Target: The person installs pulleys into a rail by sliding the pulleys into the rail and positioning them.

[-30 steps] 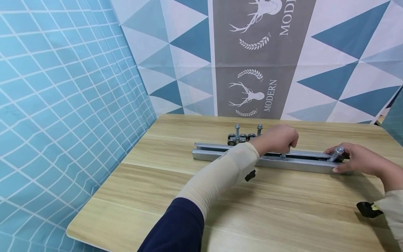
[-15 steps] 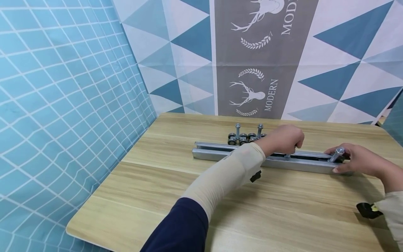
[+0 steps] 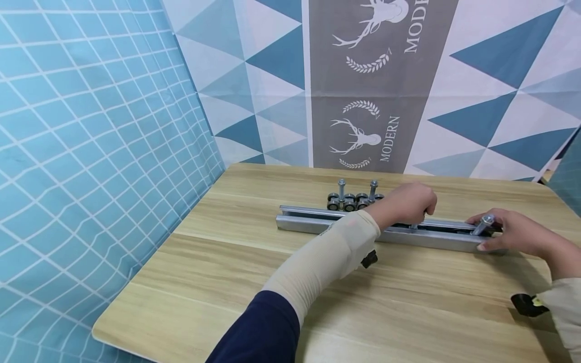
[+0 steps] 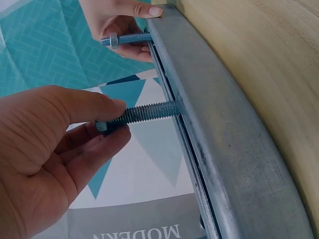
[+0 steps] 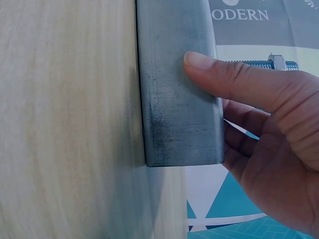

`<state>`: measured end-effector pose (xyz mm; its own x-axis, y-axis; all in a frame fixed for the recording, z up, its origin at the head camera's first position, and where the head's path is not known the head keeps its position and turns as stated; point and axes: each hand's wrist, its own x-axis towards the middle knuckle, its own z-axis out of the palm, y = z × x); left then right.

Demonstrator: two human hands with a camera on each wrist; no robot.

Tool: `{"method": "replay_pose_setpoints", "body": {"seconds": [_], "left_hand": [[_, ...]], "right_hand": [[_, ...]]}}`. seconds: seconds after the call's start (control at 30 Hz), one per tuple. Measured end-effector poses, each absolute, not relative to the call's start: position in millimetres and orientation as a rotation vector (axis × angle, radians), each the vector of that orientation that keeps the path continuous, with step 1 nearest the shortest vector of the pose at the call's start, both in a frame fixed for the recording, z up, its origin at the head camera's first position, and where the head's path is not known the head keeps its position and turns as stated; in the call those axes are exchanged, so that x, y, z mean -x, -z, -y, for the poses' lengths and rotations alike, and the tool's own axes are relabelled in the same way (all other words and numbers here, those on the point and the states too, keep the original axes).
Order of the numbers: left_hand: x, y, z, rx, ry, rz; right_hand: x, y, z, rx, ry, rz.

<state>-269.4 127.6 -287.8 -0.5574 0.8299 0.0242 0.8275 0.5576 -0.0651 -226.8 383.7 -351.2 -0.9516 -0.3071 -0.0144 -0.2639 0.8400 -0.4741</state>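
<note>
Steel channel rail runs left to right beneath the left hand, now pinching a threaded bolt jutting from its slot, while the right hand clasps the rail's right-hand end!

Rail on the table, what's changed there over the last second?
The left hand has shifted slightly right along the rail, and the bolt it pinches has moved with it, closer to the second bolt. Nothing was newly grasped or released. The right hand still holds the rail's end; the roller trolleys stayed put.
</note>
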Motion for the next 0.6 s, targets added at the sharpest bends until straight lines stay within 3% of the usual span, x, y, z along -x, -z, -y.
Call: {"method": "replay_pose_setpoints", "body": {"seconds": [0.6], "left_hand": [[271,278,-97,1.466,-0.029,2.721]], "right_hand": [[226,352,-383,0.440,0.743,-2.925]]}}
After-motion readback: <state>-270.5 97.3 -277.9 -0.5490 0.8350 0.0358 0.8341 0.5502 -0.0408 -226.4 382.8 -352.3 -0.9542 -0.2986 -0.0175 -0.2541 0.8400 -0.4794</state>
